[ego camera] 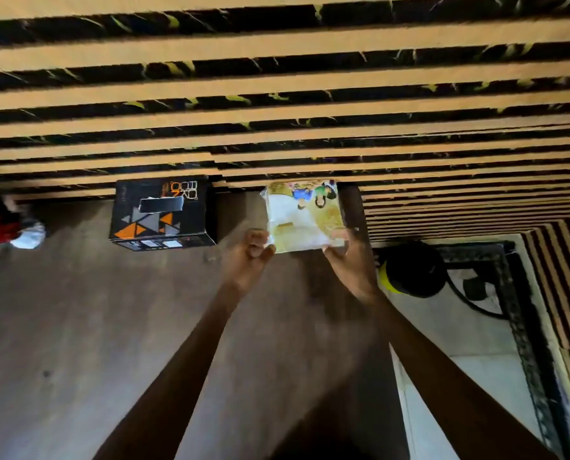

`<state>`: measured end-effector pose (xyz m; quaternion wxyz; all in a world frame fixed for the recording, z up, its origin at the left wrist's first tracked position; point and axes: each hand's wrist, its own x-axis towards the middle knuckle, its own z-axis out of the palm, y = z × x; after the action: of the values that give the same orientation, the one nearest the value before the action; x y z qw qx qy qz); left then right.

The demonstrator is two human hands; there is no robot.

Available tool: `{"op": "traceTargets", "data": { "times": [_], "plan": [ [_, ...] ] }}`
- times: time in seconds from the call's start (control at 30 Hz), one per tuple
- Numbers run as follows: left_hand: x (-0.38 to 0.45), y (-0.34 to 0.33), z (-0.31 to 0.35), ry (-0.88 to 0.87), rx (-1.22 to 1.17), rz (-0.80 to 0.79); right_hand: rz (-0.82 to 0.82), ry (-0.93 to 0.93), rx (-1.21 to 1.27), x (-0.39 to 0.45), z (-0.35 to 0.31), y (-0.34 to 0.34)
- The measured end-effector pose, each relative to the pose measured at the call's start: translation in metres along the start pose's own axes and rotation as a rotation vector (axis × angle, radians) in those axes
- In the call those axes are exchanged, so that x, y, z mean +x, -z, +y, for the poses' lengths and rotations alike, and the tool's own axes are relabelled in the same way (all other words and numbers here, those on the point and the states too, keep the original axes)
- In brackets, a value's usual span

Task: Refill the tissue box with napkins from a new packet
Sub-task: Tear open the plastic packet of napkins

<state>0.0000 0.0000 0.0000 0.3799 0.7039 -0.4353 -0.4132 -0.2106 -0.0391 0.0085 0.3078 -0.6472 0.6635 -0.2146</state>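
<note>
1. Brown wooden table (78,327) carries the black tissue box (162,212) with orange triangles, near the slatted wall (277,94).
2. Your left hand (250,257) pinches the near left corner of the napkin packet (305,215).
3. Your right hand (350,260) grips its near right corner; the packet is right of the box, apart from it.

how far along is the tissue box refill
Early stage. Done: the napkin packet and the black tissue box are both out on the table. In hand: left hand and right hand grip the packet's near edge; it looks unopened. Left: opening it and loading the box.
</note>
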Motion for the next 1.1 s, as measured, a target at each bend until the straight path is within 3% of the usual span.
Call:
{"op": "traceTargets", "data": {
  "times": [0.07, 0.17, 0.3, 0.5, 0.77, 1.1],
  "plan": [
    [0.02, -0.014, 0.003, 0.124, 0.203, 0.053, 0.028, -0.076, -0.159, 0.026, 0.016, -0.004],
    [0.05, -0.029, 0.004, 0.263, 0.21, 0.076, -0.029, -0.179, -0.235, 0.057, 0.026, -0.007],
    [0.08, -0.042, -0.006, 0.382, -0.046, -0.036, -0.204, -0.343, 0.046, 0.085, 0.042, -0.017],
    [0.062, -0.043, -0.003, 0.472, -0.161, 0.004, -0.297, -0.479, 0.374, 0.077, 0.042, -0.016],
    [-0.053, -0.016, -0.018, 0.437, -0.242, 0.03, -0.314, -0.494, 0.248, -0.041, 0.024, -0.002],
    [-0.183, 0.014, -0.078, 0.559, -0.174, -0.033, -0.353, -0.569, 0.201, -0.168, 0.034, -0.03]
  ]
}}
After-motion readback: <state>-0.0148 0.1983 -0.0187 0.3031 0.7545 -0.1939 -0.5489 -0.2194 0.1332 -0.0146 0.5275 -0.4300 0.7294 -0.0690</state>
